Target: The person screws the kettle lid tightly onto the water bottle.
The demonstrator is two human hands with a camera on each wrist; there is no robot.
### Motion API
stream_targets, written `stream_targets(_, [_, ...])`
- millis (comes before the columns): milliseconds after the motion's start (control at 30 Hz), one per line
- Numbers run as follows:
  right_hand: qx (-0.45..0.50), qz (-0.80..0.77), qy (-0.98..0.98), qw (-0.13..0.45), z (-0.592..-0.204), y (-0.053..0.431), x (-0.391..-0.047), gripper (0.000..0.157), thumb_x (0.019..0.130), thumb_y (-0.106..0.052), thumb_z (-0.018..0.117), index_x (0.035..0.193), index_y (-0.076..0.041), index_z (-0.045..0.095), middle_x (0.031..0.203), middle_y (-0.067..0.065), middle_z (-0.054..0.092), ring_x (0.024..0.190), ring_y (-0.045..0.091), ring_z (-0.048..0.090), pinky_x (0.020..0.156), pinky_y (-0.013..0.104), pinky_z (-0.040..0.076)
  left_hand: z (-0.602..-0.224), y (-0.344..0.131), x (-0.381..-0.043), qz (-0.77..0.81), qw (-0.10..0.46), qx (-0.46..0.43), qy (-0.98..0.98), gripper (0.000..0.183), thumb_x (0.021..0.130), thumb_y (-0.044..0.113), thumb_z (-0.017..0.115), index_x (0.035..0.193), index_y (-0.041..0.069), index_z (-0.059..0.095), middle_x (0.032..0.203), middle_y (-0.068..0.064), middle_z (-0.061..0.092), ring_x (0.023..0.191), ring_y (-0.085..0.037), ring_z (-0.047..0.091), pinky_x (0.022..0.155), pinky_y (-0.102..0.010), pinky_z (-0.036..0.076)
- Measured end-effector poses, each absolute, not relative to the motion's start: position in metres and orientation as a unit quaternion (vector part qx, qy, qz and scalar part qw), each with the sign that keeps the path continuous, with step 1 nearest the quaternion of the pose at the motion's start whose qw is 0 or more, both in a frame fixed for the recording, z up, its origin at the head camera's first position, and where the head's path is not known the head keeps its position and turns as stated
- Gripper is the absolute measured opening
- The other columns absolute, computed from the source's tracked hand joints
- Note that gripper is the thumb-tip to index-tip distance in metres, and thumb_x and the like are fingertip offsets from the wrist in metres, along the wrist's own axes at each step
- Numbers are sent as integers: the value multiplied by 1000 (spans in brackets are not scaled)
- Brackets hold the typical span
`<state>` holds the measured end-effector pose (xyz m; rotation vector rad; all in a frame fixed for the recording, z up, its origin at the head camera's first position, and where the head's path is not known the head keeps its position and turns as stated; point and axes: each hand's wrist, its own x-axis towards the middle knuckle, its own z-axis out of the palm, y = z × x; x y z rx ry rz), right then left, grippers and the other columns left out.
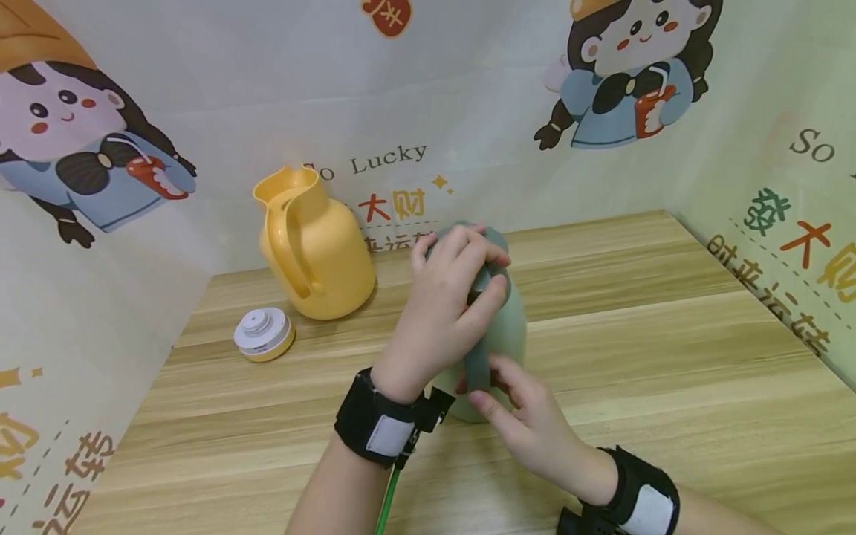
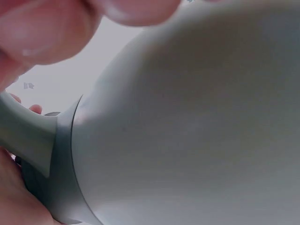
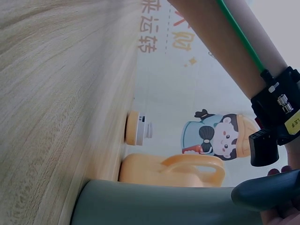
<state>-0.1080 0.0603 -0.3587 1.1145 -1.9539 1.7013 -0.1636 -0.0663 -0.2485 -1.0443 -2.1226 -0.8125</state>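
Note:
A pale green thermos jug (image 1: 511, 327) stands upright on the table, its grey-green handle (image 1: 477, 368) facing me. My left hand (image 1: 449, 286) grips the jug's top from above, with fingers curled over it and the thumb beside the upper handle; the hand hides most of the top. Lower down, my right hand (image 1: 535, 423) pinches the handle's bottom end between thumb and fingers. The left wrist view shows the jug's smooth body (image 2: 187, 126) and the darker collar (image 2: 63, 140) very close. In the right wrist view the handle (image 3: 265, 191) juts out near the left hand's fingers.
Behind and to the left stands a yellow jug (image 1: 341, 260) with an uncovered mouth. A white and yellow stopper lid (image 1: 264, 334) lies beside it on the wooden table (image 1: 635, 334). Printed sheets (image 1: 488, 96) form walls at the back and both sides.

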Motion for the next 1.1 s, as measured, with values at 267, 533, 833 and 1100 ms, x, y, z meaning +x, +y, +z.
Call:
stream_targets(267, [386, 594, -688, 155, -356, 61, -107, 27, 89, 7, 53, 115, 0, 48, 96, 6, 60, 90, 19, 58, 73, 31, 50, -249, -67, -162, -302, 312, -380, -816, 25, 86, 16, 44, 107, 10, 56, 115, -6, 46, 132, -20, 19, 103, -56, -1])
stream_targets(533, [389, 593, -686, 162, -357, 60, -107, 30, 87, 9, 54, 115, -1, 48, 96, 6, 60, 90, 19, 58, 73, 31, 50, -256, -71, -159, -393, 273, -308, -822, 42, 83, 25, 54, 122, 10, 46, 144, -6, 15, 134, -23, 6, 102, -49, 22])
stream_targets(833, [383, 589, -694, 156, -356, 62, -107, 31, 85, 12, 54, 113, 0, 49, 96, 5, 59, 91, 19, 58, 74, 34, 50, -262, -72, -158, -465, 254, -231, -816, 63, 76, 30, 66, 130, 15, 38, 147, 2, 12, 129, -19, 23, 92, -44, 37])
stream_targets(1100, [385, 590, -695, 144, -355, 62, -108, 29, 85, 13, 53, 111, 0, 49, 97, 5, 59, 92, 19, 57, 75, 33, 49, -263, -76, -159, -517, 225, -193, -803, 87, 71, 31, 73, 140, 28, 20, 135, -2, 36, 114, -10, 41, 87, -36, 40])
